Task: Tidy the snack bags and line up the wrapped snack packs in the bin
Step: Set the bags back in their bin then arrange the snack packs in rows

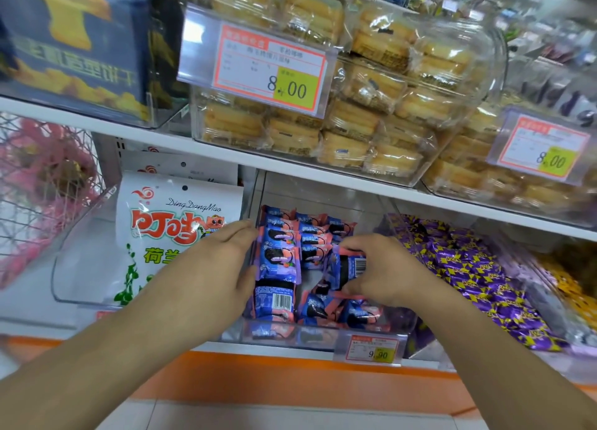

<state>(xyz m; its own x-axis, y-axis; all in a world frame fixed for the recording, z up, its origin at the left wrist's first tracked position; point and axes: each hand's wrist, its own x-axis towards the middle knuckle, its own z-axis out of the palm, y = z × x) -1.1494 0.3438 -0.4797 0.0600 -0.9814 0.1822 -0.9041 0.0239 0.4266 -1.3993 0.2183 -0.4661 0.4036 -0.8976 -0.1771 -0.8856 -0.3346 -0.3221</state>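
A clear plastic bin (258,332) on the lower shelf holds several blue and pink wrapped snack packs (281,236). Some stand in rows at the back left; others lie loose at the front (326,310). My left hand (226,261) rests flat against the bin's left wall and the left row of packs, fingers together, holding nothing. My right hand (381,268) pinches one blue and pink pack (347,266) with its barcode side up, above the middle of the bin. White snack bags (168,232) stand in the clear bin to the left.
Purple and yellow wrapped sweets (468,268) fill the bin on the right. Above, clear bins hold wrapped cakes (355,119) with price tags (268,68). A price tag (371,349) hangs on the bin's front. A wire basket (38,197) is at far left. The shelf edge (290,378) is orange.
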